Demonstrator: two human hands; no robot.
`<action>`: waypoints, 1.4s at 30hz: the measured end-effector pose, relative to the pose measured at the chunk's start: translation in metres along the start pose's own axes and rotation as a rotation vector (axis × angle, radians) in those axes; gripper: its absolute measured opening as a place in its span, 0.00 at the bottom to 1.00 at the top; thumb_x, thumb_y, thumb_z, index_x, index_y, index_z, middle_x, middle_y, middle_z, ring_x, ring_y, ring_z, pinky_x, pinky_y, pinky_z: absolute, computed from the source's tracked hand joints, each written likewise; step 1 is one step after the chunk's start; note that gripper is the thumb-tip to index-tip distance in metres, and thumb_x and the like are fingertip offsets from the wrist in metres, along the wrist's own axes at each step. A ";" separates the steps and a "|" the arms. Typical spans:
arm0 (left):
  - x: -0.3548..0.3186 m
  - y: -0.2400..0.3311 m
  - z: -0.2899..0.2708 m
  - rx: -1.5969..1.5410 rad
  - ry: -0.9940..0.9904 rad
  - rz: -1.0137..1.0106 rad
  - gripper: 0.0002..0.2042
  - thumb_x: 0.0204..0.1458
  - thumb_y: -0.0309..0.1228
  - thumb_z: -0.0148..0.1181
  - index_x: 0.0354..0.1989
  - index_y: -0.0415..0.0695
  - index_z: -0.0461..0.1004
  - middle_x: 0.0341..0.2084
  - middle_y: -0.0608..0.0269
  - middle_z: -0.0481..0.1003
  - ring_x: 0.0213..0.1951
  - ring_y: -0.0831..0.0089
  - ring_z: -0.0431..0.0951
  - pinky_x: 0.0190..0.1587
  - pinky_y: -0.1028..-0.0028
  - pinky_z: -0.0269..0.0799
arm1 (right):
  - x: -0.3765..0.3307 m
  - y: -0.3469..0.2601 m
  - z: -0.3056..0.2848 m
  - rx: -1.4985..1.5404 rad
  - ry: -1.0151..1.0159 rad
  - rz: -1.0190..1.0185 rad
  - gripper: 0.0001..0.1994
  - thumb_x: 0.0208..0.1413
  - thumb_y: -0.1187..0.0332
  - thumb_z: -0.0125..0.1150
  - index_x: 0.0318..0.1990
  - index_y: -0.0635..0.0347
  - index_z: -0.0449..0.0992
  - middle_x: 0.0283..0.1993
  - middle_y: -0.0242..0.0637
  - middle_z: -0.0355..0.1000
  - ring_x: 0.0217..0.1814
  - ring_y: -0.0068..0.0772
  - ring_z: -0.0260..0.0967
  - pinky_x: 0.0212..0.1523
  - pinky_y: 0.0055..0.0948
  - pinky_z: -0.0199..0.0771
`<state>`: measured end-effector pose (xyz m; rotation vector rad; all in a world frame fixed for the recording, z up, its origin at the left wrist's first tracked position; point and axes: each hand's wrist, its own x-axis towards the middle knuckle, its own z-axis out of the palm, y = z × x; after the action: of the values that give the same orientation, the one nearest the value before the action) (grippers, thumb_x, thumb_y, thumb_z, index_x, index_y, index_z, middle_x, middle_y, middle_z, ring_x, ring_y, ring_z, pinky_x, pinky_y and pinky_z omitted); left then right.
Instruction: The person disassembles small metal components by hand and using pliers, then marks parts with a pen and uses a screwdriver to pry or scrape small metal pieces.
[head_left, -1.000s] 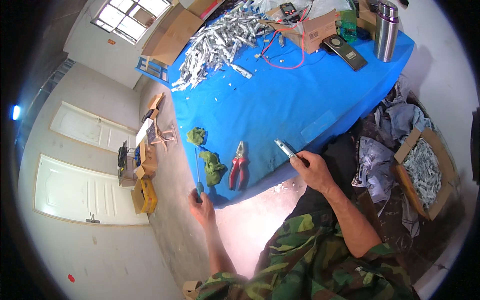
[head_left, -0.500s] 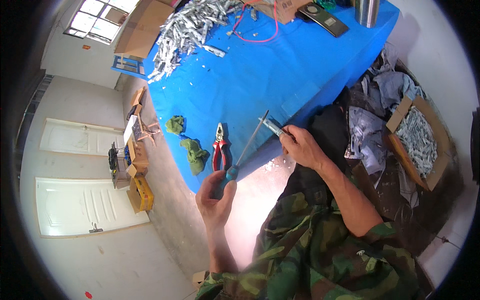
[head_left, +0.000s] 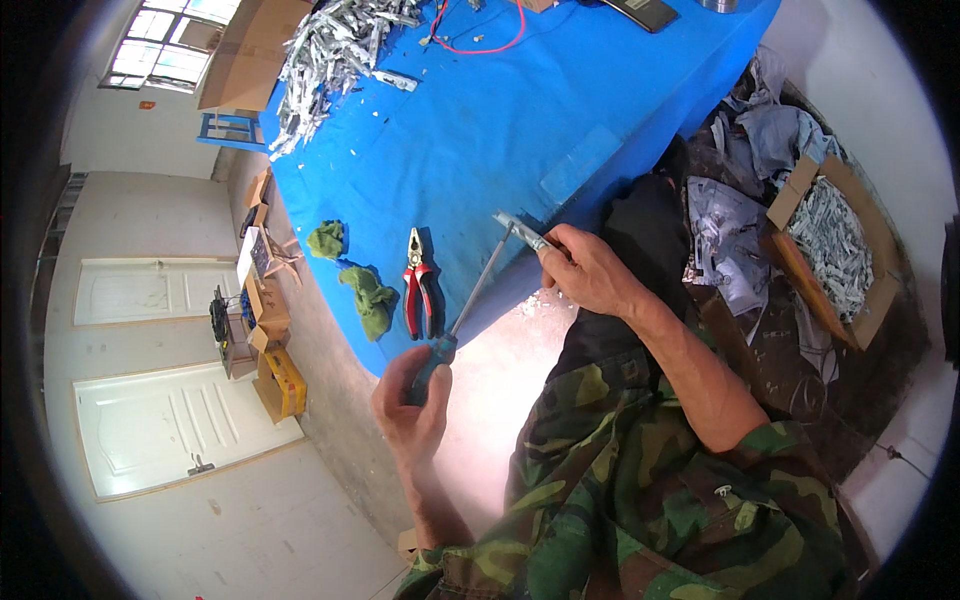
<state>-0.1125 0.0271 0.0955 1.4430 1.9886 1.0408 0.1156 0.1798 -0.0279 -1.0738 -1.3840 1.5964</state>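
Note:
My left hand (head_left: 412, 402) is closed round the blue handle of a screwdriver (head_left: 478, 292), whose long thin shaft points up and to the right. Its tip meets a small silver-grey metal piece (head_left: 520, 228), slim and elongated, near the table's front edge. That piece is pinched between the thumb and fingers of my right hand (head_left: 590, 268), which hide its near end. Left of the screwdriver, pliers with red and black handles (head_left: 416, 290) lie on the blue-covered table (head_left: 450, 140). Beside them sit two crumpled green cloths or gloves (head_left: 368, 300).
A big heap of similar silvery pieces (head_left: 330, 60) covers the table's far left. A red cord (head_left: 478, 50) and a dark flat device (head_left: 645, 12) lie at the back. On my right stands a cardboard box (head_left: 880, 250) full of silvery pieces, with grey plastic bags (head_left: 725, 240) beside it.
The view has shifted, so the table appears higher and farther left. The screwdriver's tip, formerly crossing near the metal piece's end, now rests farther along it. Both hands keep their grip.

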 end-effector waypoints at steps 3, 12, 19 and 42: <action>-0.001 0.002 -0.005 0.019 -0.014 -0.031 0.14 0.59 0.28 0.69 0.52 0.35 0.79 0.33 0.61 0.82 0.33 0.77 0.82 0.34 0.79 0.76 | -0.001 -0.006 0.001 -0.017 -0.018 0.005 0.13 0.67 0.63 0.51 0.39 0.67 0.74 0.28 0.45 0.77 0.30 0.42 0.77 0.37 0.43 0.76; 0.008 -0.005 -0.008 0.057 -0.134 -0.097 0.16 0.66 0.36 0.62 0.53 0.37 0.79 0.28 0.64 0.80 0.26 0.79 0.79 0.26 0.81 0.69 | 0.000 0.002 0.002 -0.068 -0.002 -0.064 0.12 0.67 0.63 0.51 0.40 0.66 0.72 0.28 0.49 0.75 0.31 0.52 0.75 0.36 0.48 0.74; 0.008 -0.001 -0.011 0.066 -0.155 -0.086 0.16 0.68 0.38 0.59 0.53 0.37 0.79 0.28 0.65 0.76 0.24 0.80 0.74 0.26 0.80 0.67 | 0.003 0.002 0.000 -0.242 -0.031 -0.053 0.12 0.67 0.63 0.49 0.41 0.65 0.70 0.27 0.58 0.70 0.31 0.65 0.70 0.38 0.57 0.69; 0.022 0.007 -0.009 0.331 -0.148 0.038 0.14 0.59 0.31 0.71 0.50 0.39 0.82 0.28 0.66 0.80 0.27 0.81 0.77 0.30 0.79 0.72 | 0.008 -0.012 0.006 -0.498 0.043 -0.064 0.19 0.71 0.55 0.54 0.36 0.64 0.74 0.29 0.58 0.76 0.34 0.65 0.77 0.37 0.59 0.74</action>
<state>-0.1225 0.0467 0.1074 1.6780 2.1010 0.6172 0.1071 0.1862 -0.0166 -1.3200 -1.8204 1.1989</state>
